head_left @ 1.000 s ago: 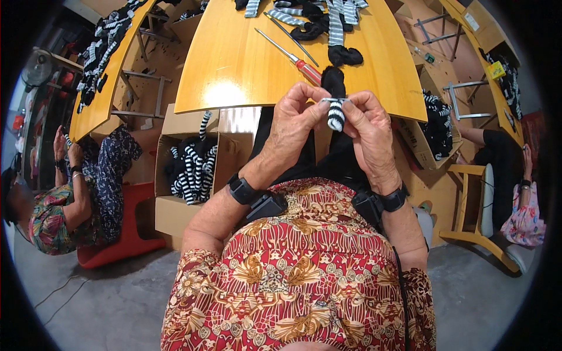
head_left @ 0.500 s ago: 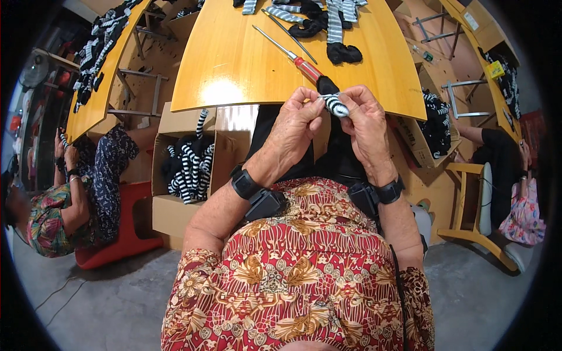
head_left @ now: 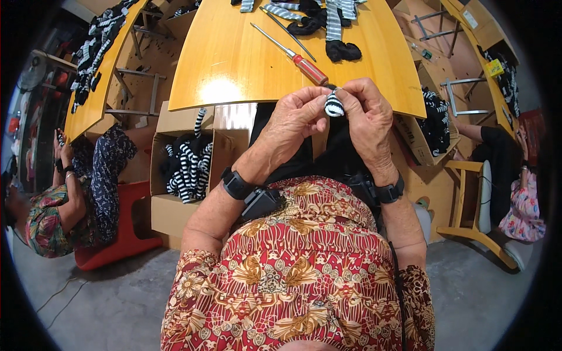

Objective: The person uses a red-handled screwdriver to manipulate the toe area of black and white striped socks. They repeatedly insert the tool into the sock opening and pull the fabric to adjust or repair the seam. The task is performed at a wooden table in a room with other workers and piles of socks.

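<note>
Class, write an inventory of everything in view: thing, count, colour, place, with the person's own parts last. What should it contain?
smooth wooden table: one, yellow, top centre
metal screwdriver with red handle: one, on the table
thin straight rod: one, dark, beside the screwdriver
long striped knitted pieces: several, grey and black, table's far end
small striped knitted piece: one, black-and-white, between both hands
cardboard boxes of knits: at least two, brown, left and right
wooden side tables: two, yellow, far left and right
plastic chair: one, red, left
wooden chair: one, light brown, right
co-workers: two, multicoloured clothing, far left and right
wristbands: two, black, person's wrists
left hand: one, bare, centre
right hand: one, bare, centre
</note>
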The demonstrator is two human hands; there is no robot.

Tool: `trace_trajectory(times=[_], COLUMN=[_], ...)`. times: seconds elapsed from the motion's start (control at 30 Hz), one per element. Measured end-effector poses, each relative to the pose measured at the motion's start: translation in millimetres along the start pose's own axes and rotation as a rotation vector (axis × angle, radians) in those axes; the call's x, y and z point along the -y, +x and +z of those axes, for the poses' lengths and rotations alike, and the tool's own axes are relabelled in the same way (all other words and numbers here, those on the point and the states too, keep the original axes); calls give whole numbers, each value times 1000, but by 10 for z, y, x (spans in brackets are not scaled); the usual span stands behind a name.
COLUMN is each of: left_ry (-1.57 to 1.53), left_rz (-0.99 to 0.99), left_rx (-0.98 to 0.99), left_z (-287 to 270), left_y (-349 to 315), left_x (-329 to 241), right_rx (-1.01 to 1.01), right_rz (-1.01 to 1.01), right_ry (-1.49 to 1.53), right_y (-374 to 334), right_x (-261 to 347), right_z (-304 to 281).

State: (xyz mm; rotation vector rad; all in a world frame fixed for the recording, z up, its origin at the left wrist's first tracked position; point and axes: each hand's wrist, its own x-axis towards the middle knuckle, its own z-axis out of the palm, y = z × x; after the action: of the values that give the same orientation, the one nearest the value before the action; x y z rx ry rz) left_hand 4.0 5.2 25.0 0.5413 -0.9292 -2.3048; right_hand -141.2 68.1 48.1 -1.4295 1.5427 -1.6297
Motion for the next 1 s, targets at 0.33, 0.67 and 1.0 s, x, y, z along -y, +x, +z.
trace_trajectory(times=[0.33, 0.67, 1.0], left_ry=[-82, -86, -296], left_rz=[-39, 150, 71], left_rx=[0, -115, 110], left_z=[-122, -185, -159], left_y=[1, 104, 39], left_x=[22, 131, 158], right_rx=[24, 3, 73], right_rz=[-105, -30, 360], right_ry=[-120, -72, 561], right_y=[-26, 13, -21], right_x=[-52, -108, -245], right_z=[88, 198, 123])
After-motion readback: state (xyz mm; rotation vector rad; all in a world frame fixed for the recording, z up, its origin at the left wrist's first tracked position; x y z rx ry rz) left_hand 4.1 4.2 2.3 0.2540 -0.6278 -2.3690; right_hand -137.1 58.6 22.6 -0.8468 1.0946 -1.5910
